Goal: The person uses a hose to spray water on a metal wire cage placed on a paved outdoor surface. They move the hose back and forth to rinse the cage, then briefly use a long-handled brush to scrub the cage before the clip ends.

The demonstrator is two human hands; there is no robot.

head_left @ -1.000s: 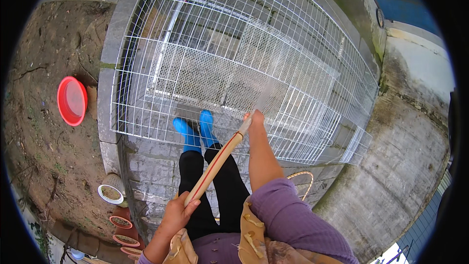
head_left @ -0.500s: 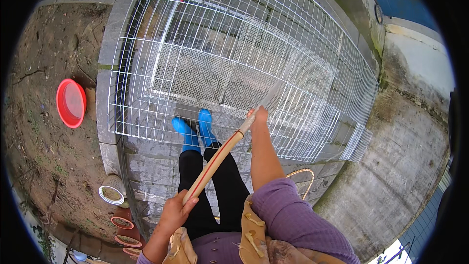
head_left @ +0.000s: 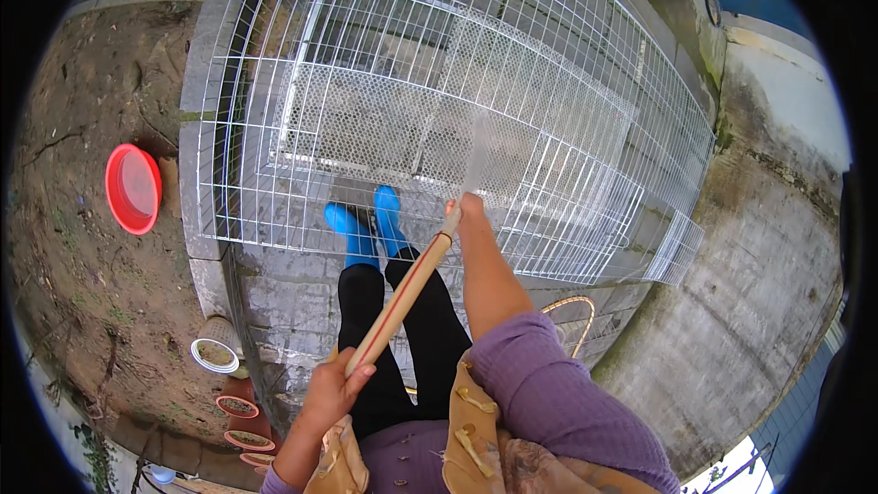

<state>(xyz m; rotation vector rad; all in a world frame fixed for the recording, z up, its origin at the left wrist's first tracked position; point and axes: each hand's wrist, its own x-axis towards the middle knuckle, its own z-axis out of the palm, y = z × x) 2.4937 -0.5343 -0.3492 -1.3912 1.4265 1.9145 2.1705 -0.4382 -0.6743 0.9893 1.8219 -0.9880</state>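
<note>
A thick beige hose with a red stripe runs slantwise in front of my body. My left hand is closed round its lower part, close to my waist. Further out, my right hand grips the pale, narrower front end. From that end a whitish jet of water shoots away from me. It falls on a large silvery wire cage lying over the paving. Pale perforated panels show through the cage's wires.
My blue boots stand by the cage's near edge. Left lies a soil bed with a red basin, a white-rimmed pot and several terracotta pots. A thin yellowish hose loops near my right elbow. A concrete wall rises at right.
My right hand and the hose's front end have swung a little left. The water jet now points nearly straight ahead instead of toward the right. Both hands keep their grip.
</note>
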